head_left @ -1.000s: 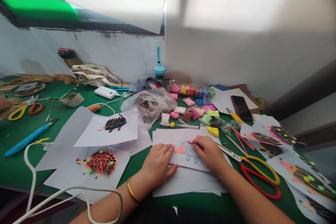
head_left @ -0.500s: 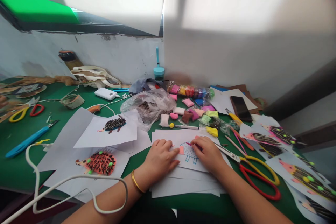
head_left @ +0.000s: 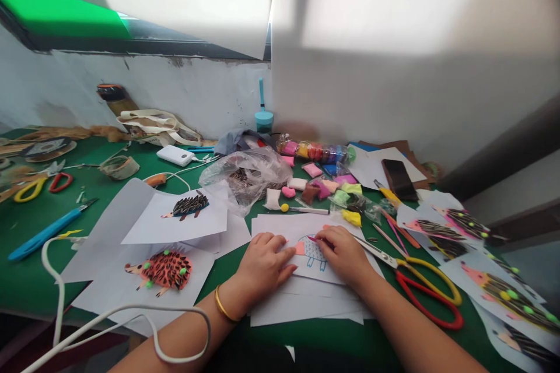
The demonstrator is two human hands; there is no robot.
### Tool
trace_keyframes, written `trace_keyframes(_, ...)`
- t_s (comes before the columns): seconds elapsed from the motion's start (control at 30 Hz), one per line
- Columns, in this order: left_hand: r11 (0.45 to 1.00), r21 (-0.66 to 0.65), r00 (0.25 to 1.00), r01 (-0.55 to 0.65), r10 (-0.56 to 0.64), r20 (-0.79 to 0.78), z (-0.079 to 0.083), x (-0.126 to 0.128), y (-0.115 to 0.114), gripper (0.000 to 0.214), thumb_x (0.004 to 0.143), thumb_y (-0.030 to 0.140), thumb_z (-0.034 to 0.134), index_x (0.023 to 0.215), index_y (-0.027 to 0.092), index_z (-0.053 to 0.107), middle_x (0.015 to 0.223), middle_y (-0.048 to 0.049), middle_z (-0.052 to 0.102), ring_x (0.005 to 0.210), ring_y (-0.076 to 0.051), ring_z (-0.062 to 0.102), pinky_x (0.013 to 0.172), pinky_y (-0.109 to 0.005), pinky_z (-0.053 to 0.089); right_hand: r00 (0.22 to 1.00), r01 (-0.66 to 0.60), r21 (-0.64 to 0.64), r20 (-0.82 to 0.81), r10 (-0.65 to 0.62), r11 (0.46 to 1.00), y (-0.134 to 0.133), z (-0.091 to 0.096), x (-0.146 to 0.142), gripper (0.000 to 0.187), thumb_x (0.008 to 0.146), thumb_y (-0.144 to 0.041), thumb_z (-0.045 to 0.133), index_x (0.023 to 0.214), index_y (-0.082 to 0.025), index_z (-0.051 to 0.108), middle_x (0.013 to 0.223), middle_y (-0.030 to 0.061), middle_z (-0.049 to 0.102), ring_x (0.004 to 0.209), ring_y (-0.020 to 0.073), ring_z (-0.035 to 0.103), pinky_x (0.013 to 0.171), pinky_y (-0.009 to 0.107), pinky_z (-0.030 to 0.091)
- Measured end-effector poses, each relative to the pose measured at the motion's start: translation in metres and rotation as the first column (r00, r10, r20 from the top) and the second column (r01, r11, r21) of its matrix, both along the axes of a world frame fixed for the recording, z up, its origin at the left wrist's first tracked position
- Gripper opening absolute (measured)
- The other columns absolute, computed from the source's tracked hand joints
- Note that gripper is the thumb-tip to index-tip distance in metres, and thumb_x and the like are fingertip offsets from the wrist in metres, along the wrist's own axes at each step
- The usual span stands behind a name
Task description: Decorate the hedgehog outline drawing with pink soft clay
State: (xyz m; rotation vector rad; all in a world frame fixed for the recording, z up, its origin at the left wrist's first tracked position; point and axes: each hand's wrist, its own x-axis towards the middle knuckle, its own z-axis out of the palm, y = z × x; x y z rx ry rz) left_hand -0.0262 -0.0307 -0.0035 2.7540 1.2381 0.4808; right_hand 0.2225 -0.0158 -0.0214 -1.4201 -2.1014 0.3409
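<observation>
A sheet of white paper (head_left: 286,224) tops a stack in front of me, with a hedgehog outline (head_left: 315,256) drawn in blue. Flattened pink clay (head_left: 300,249) covers its head end. My left hand (head_left: 266,262) lies on the sheet with fingers spread, the fingertips beside the clay. Pinched in my right hand (head_left: 343,253) is a thin magenta tool (head_left: 311,238), its tip over the drawing's upper edge; the rest is hidden by my fingers. Big scissors (head_left: 396,262) with red and yellow handles lie right by my right hand.
Finished seed hedgehogs lie on paper at left (head_left: 168,271) and right (head_left: 510,294). Behind the stack are clay packets (head_left: 312,169), a white pen (head_left: 308,210) and a plastic bag of seeds (head_left: 245,178). A white cable (head_left: 131,309) crosses near my left forearm. A blue cutter (head_left: 48,233) lies far left.
The whole view has shifted very slightly. Both hands stay in nearly the same place on the paper, the magenta tool still at the drawing.
</observation>
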Motion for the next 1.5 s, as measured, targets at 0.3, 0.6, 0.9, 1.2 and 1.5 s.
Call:
trace_keyframes(0.3, 0.997, -0.070, 0.998, -0.021, 0.026, 0.062, 0.003, 0.000, 0.003, 0.039, 0.091, 0.044, 0.056, 0.127, 0.028, 0.059, 0.112, -0.0068, 0.061, 0.100, -0.024, 0.054, 0.092, -0.042, 0.043, 1.000, 0.002, -0.027, -0.021, -0.002, 1.000, -0.001, 0.002, -0.001, 0.014, 0.093, -0.022, 0.054, 0.091, -0.022, 0.068, 0.092, 0.0038, 0.069, 0.097, 0.0226, 0.058, 0.088, 0.036, 0.043)
trace_keyframes(0.6, 0.998, -0.036, 0.999, -0.052, 0.052, 0.007, 0.002, 0.004, 0.000, 0.039, 0.089, 0.048, 0.059, 0.125, 0.032, 0.061, 0.115, -0.0060, 0.058, 0.101, -0.026, 0.052, 0.092, -0.044, 0.042, 1.000, -0.001, -0.042, -0.019, 0.001, 0.999, -0.001, 0.002, -0.001, 0.014, 0.092, -0.022, 0.054, 0.090, -0.022, 0.069, 0.091, 0.0040, 0.069, 0.096, 0.0226, 0.058, 0.088, 0.037, 0.043)
trace_keyframes(0.9, 0.998, -0.031, 0.997, -0.053, 0.054, 0.060, -0.003, 0.002, 0.000, 0.038, 0.089, 0.052, 0.056, 0.124, 0.036, 0.062, 0.123, -0.0057, 0.057, 0.112, -0.029, 0.050, 0.099, -0.048, 0.041, 1.000, 0.004, -0.054, 0.004, -0.004, 0.999, 0.000, 0.002, -0.001, 0.013, 0.092, -0.023, 0.055, 0.091, -0.023, 0.068, 0.091, 0.0038, 0.069, 0.097, 0.0231, 0.059, 0.088, 0.037, 0.044)
trace_keyframes(1.2, 1.000, -0.014, 0.998, 0.011, -0.010, 0.066, -0.010, 0.002, 0.002, 0.056, 0.089, 0.057, 0.054, 0.131, 0.021, 0.057, 0.144, -0.0103, 0.051, 0.137, -0.030, 0.040, 0.114, -0.049, 0.032, 1.000, 0.007, -0.056, 0.003, -0.007, 0.998, 0.000, 0.000, -0.001, 0.014, 0.092, -0.023, 0.055, 0.092, -0.023, 0.069, 0.092, 0.0043, 0.069, 0.101, 0.0243, 0.059, 0.090, 0.037, 0.044)
trace_keyframes(1.5, 0.994, -0.076, 0.997, 0.073, -0.074, -0.007, -0.006, 0.004, 0.003, 0.064, 0.090, 0.064, 0.049, 0.139, 0.023, 0.049, 0.150, -0.0116, 0.044, 0.143, -0.030, 0.034, 0.120, -0.058, 0.014, 1.000, 0.004, -0.042, -0.002, -0.004, 0.999, -0.001, 0.001, -0.001, 0.013, 0.092, -0.024, 0.055, 0.091, -0.023, 0.068, 0.092, 0.0043, 0.069, 0.098, 0.0238, 0.060, 0.088, 0.037, 0.045)
